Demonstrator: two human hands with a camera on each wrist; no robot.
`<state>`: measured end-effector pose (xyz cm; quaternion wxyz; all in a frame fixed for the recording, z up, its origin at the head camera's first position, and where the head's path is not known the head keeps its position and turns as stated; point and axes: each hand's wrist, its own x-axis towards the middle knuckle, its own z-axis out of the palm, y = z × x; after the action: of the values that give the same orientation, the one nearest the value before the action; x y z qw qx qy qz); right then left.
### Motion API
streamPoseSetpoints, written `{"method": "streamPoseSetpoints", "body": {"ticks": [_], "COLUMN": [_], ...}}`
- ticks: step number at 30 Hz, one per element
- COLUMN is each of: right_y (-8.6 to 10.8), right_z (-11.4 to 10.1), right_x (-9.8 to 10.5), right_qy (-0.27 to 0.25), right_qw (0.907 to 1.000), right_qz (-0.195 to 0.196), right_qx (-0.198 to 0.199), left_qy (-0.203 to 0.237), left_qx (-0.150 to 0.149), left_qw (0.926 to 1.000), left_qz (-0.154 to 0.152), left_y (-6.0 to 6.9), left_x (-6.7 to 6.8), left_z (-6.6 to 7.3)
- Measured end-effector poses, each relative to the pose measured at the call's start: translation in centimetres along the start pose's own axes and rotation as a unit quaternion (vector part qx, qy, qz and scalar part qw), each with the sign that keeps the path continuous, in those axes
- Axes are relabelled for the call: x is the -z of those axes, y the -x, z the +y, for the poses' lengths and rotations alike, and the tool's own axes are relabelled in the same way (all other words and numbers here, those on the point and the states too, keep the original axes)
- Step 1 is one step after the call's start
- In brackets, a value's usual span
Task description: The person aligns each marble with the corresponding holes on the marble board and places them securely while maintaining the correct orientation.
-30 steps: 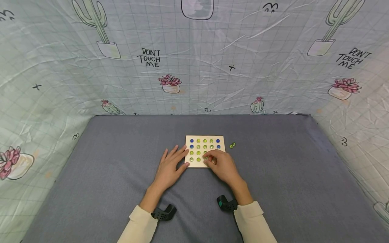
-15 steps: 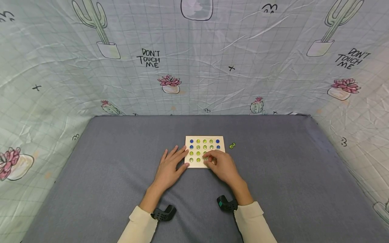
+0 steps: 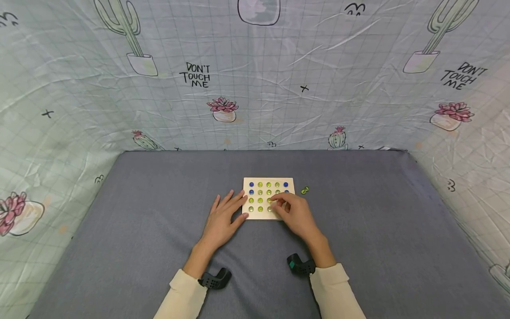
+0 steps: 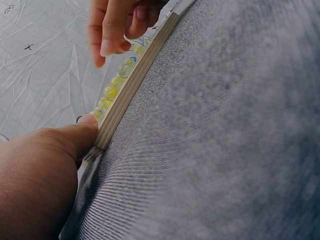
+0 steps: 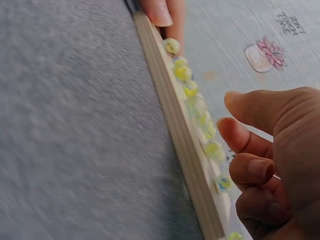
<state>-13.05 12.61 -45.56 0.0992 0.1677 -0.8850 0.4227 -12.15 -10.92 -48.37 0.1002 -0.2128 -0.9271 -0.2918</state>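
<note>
A pale wooden board [image 3: 255, 216] lies flat on grey cloth, with rows of yellow-green glass marbles [image 3: 260, 200] and blue marbles [image 3: 251, 184] near its far corners. My left hand [image 3: 221, 224] rests against the board's left side, fingers spread; its thumb [image 4: 82, 131] touches the near left corner. Just above the board's near right part hovers my right hand [image 3: 295, 215], hiding some of its surface. In the right wrist view, its thumb [image 5: 252, 107] and index finger stand apart with nothing between them. A marble [image 3: 269, 209] of the nearest row shows beside that hand.
Loose green marbles [image 3: 304, 190] lie close together on the cloth, right of the board. The grey-covered table [image 3: 358, 230] extends around the board. A printed fabric backdrop [image 3: 263, 110] rises behind the table and at both sides.
My right hand has let go of a marble in the board's nearest row and lifted slightly, shifting a little right. My left hand has stayed still.
</note>
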Motion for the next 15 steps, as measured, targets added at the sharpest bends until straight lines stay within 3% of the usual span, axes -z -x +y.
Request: {"method": "streamPoseSetpoints", "body": {"ticks": [15], "right_y": [0.0], "right_z": [1.3], "right_x": [1.9], "right_qy": [-0.009], "right_qw": [0.9984], "right_qz": [0.044], "right_qx": [-0.036], "left_qy": [0.002], "left_qx": [-0.001], "left_qw": [1.0], "left_qz": [-0.002], "left_y": [0.1], "left_x": [0.0], "left_z": [0.0]}}
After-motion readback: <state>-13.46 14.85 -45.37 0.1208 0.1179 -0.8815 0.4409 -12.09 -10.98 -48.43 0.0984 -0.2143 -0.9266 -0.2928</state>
